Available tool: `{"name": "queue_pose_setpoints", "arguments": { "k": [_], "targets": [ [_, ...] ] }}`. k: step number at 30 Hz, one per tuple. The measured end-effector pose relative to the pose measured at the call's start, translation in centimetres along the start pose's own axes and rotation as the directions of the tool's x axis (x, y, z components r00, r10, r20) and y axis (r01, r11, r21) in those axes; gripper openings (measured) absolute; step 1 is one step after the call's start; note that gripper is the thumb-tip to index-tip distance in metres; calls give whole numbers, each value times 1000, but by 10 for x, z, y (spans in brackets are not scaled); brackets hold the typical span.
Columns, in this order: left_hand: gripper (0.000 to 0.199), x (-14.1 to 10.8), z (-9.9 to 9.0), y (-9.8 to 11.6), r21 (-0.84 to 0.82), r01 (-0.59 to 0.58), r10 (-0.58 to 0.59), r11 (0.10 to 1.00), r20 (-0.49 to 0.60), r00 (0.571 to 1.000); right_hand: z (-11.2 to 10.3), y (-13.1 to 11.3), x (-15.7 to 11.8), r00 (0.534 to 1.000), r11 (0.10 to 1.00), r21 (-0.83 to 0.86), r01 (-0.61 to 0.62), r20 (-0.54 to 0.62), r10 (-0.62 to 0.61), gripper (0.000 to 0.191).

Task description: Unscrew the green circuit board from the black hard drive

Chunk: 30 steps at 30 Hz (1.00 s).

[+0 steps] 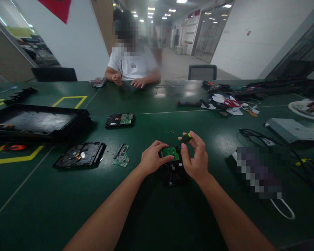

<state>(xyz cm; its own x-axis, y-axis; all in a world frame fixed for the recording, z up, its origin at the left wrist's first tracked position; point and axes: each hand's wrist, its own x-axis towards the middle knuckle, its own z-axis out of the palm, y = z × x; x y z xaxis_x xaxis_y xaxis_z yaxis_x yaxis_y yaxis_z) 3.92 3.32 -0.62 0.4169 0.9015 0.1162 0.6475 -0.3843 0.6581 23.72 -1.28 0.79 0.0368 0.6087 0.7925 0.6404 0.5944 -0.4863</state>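
A black hard drive (pixel 173 177) with a green circuit board (pixel 170 152) lies on the dark green table in front of me. My left hand (pixel 154 158) grips its left side, thumb over the board. In my right hand (pixel 196 156) is a small screwdriver with a dark green and yellow handle (pixel 186 137), pinched between the fingers above the drive's right edge; its tip is hidden. To the left lie a loose circuit board (pixel 121 156) and an opened drive (pixel 81 154). Farther back is another drive (pixel 120 120) with its board showing.
A large black tray (pixel 39 120) and an orange tool (pixel 14 147) are at the left. On the right lie a pixelated item (pixel 260 170), a grey metal box (pixel 293 129) and cables (pixel 264 139). Across the table sits a person (pixel 133 64) in a white shirt.
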Motion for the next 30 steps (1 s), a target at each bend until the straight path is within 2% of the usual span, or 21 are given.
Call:
{"name": "queue_pose_setpoints", "arguments": {
  "k": [2,6,12,18,24,30],
  "targets": [
    [54,0,0,0,0,1,-1,1000,5,1000,1,0,-1,1000,999,22,-26,-13,26,66],
    [55,0,-1,0,4,9,-9,1000,14,1000,0,2,-1,997,997,-82,-17,-73,11,67],
    [54,1,-1,0,5,-2,2,1000,3,1000,-3,-1,2,1000,998,-62,-11,-20,9,68],
    [53,0,-1,1,6,2,-2,1000,10,1000,-2,-3,2,998,993,-119,16,-64,-24,67],
    [53,0,-2,1,-4,0,0,1000,10,1000,1,0,0,1000,1000,-26,-10,-23,10,68],
    [53,1,-1,0,-1,9,-9,1000,12,1000,-1,-1,2,998,992,-118,40,-35,-45,69]
  ]
}}
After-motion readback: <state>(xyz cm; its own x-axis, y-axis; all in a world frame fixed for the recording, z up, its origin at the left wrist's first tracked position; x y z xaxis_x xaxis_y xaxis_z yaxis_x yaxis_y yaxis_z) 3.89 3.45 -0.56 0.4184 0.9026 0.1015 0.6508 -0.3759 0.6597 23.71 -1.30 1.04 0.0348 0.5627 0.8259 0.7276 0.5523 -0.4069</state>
